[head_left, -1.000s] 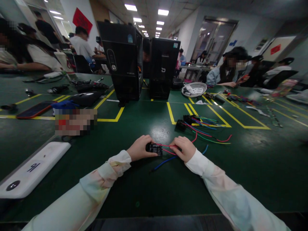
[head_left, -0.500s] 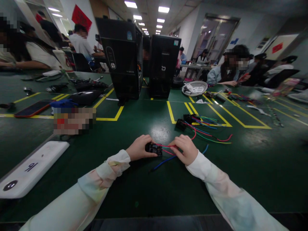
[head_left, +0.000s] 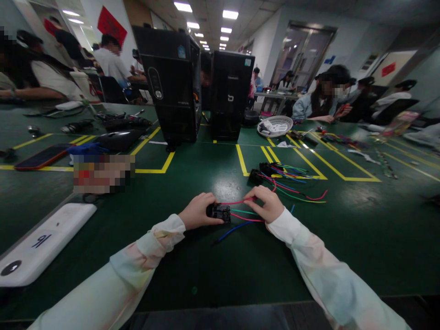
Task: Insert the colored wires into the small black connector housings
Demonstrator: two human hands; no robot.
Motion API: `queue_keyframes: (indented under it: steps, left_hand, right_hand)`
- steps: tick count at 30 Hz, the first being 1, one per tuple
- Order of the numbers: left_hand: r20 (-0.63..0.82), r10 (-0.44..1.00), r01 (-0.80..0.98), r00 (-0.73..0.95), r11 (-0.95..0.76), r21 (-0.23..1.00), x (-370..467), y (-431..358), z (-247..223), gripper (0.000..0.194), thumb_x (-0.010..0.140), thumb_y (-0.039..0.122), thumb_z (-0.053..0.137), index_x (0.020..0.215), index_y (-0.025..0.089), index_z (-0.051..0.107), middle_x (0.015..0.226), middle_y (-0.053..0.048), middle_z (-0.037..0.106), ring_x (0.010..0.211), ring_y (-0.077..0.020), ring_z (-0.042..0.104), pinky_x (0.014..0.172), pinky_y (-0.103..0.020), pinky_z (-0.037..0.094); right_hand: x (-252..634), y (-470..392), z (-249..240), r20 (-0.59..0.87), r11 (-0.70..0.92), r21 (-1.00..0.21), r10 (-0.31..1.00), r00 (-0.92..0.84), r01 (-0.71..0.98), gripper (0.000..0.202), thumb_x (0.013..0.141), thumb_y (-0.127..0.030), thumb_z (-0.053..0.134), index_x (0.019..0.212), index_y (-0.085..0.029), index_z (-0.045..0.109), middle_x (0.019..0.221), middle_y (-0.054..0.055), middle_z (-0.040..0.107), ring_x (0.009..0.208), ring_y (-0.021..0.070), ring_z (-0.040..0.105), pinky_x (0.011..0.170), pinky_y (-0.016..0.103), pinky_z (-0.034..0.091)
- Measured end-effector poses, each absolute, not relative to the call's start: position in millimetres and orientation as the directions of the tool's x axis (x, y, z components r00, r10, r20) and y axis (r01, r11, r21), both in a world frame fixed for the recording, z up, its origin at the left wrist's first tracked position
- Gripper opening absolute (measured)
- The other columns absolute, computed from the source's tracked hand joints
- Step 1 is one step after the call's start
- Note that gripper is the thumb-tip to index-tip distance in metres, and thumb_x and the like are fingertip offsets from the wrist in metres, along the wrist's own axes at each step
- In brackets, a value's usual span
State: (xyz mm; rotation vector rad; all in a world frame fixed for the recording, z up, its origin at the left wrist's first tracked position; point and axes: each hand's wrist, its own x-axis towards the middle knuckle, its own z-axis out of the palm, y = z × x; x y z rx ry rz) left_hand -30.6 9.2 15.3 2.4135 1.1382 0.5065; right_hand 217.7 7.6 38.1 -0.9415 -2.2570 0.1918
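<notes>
My left hand (head_left: pixel 199 211) grips a small black connector block (head_left: pixel 220 213) just above the green table. From the block's right side run a red wire (head_left: pixel 233 202), a green wire (head_left: pixel 243 211) and a second red wire below them. My right hand (head_left: pixel 265 203) pinches the upper red wire between thumb and fingers, holding it fairly straight. Under the wires a blue wire (head_left: pixel 231 233) lies slanting on the table. Beyond my right hand rest more black connectors (head_left: pixel 256 176) with red, blue, green and yellow wires fanned out to the right.
Two black computer towers (head_left: pixel 173 87) (head_left: pixel 229 96) stand at the back centre. A white basket (head_left: pixel 275 126) is right of them. At the left lie a white device (head_left: pixel 48 243), a phone (head_left: pixel 43 156) and a blue item (head_left: pixel 87 149). Other people sit around the room.
My right hand has moved slightly up and pulled the upper red wire away from the green one, so the wires now spread apart. The view has shifted slightly.
</notes>
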Motion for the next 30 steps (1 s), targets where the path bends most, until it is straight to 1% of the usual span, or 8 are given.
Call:
queue_keyframes:
  steps: [4,9,14,19,22,24,27,30]
  left_hand:
    - [0.15,0.783,0.623,0.603,-0.58,0.524,-30.9,9.6,13.8,0.042,0.064,0.052,0.066,0.091,0.02,0.058,0.093,-0.003,0.056,0.087,-0.0212,0.049,0.076,-0.033,0.038]
    - [0.165,0.781,0.619,0.602,-0.587,0.522,-30.5,10.4,12.2,0.043,0.063,0.052,0.067,0.092,0.02,0.058,0.092,-0.003,0.055,0.086,-0.021,0.05,0.076,-0.033,0.038]
    - [0.165,0.784,0.618,0.598,-0.582,0.529,-30.8,10.8,11.7,0.043,0.063,0.052,0.067,0.091,0.02,0.059,0.092,-0.003,0.056,0.086,-0.0209,0.05,0.077,-0.033,0.038]
    - [0.173,0.802,0.61,0.572,-0.557,0.564,-32.3,11.6,10.8,0.042,0.066,0.049,0.067,0.094,0.02,0.058,0.096,-0.004,0.056,0.091,-0.0216,0.05,0.079,-0.034,0.039]
    - [0.186,0.806,0.603,0.562,-0.553,0.575,-33.0,12.1,10.5,0.041,0.067,0.048,0.067,0.096,0.02,0.058,0.096,-0.004,0.055,0.092,-0.0215,0.049,0.08,-0.034,0.04]
    - [0.195,0.81,0.603,0.553,-0.55,0.578,-33.3,12.3,10.5,0.041,0.067,0.048,0.066,0.096,0.019,0.058,0.095,-0.004,0.055,0.09,-0.0212,0.049,0.079,-0.033,0.04]
    - [0.212,0.831,0.612,0.514,-0.529,0.588,-33.8,13.0,9.5,0.04,0.068,0.048,0.065,0.095,0.019,0.058,0.094,-0.004,0.055,0.089,-0.0209,0.049,0.077,-0.033,0.041]
    - [0.236,0.85,0.624,0.471,-0.51,0.592,-34.1,14.6,7.0,0.04,0.068,0.048,0.065,0.095,0.019,0.058,0.094,-0.004,0.054,0.09,-0.0212,0.049,0.078,-0.034,0.042]
  right_hand:
    - [218.1,5.6,36.9,0.543,0.73,-0.286,0.657,-0.523,0.62,0.014,0.085,-0.027,0.049,0.082,-0.018,0.06,0.073,0.005,0.062,0.069,0.0163,0.05,0.065,0.03,0.037]
    - [219.3,6.0,32.7,0.54,0.746,-0.326,0.651,-0.534,0.58,0.014,0.085,-0.025,0.049,0.08,-0.018,0.06,0.075,0.005,0.063,0.071,0.0165,0.052,0.067,0.032,0.039]
    - [222.0,-1.2,50.4,0.609,0.696,-0.504,0.706,-0.361,0.512,0.013,0.084,-0.028,0.05,0.082,-0.019,0.059,0.075,0.005,0.061,0.071,0.0159,0.054,0.065,0.031,0.043]
    - [232.7,-5.4,66.5,0.535,0.603,-0.723,0.798,-0.277,0.337,0.018,0.08,-0.036,0.056,0.082,-0.019,0.06,0.07,0.002,0.057,0.063,0.0133,0.053,0.057,0.028,0.043]
    - [242.5,-7.8,76.1,0.525,0.564,-0.792,0.824,-0.211,0.234,0.018,0.077,-0.038,0.06,0.079,-0.02,0.06,0.067,0.001,0.055,0.06,0.0128,0.051,0.054,0.026,0.042]
    - [248.0,-12.0,85.4,0.523,0.581,-0.792,0.804,-0.282,0.188,0.015,0.077,-0.036,0.06,0.078,-0.021,0.059,0.066,0.001,0.054,0.06,0.0127,0.051,0.053,0.026,0.041]
    - [248.5,-22.5,98.4,0.469,0.616,-0.762,0.737,-0.487,0.198,0.008,0.079,-0.029,0.058,0.079,-0.021,0.059,0.068,0.002,0.055,0.062,0.0133,0.051,0.055,0.027,0.041]
    - [237.3,-33.2,96.4,0.274,0.671,-0.681,0.604,-0.748,0.293,0.008,0.081,-0.023,0.054,0.082,-0.019,0.061,0.069,0.003,0.057,0.063,0.0128,0.051,0.058,0.026,0.042]
